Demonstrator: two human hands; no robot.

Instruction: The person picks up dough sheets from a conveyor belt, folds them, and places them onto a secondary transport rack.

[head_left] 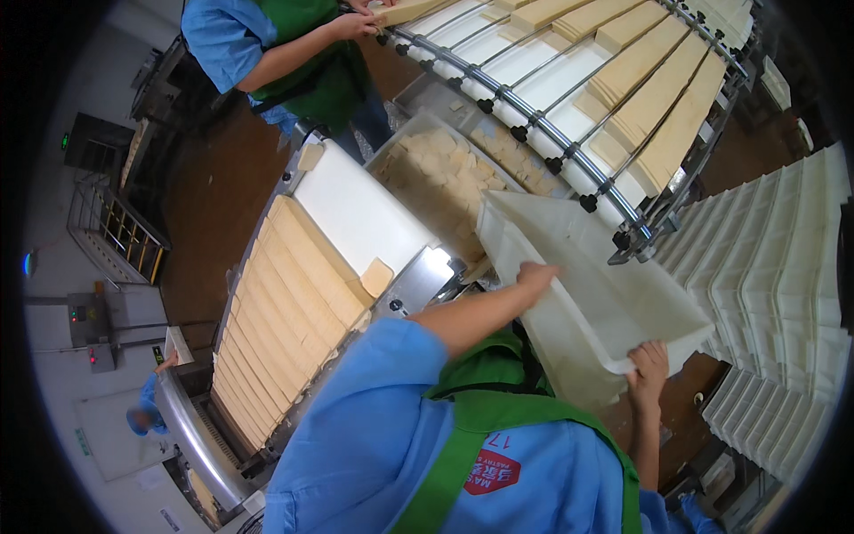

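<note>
A long white plastic bin (587, 280) is held tilted in front of me, its inside bare where it shows. My left hand (537, 282) is closed over its near long rim. At the bin's right end, my right hand (647, 367) grips the rim near a corner. The bin's far left corner overlaps a grey tub (427, 120) heaped with pale dough scraps (440, 163). To the left, rows of flat dough strips (293, 300) lie on a conveyor; a loose dough piece (377, 277) rests at the edge of its white belt (360, 193).
Across the top runs another belt with stacked dough sheets (640, 67) under a metal rail (520, 117) with black knobs. A co-worker's hand (353, 25) touches dough there. Stacked white bins (760, 267) stand at right. A person (147, 414) is far left.
</note>
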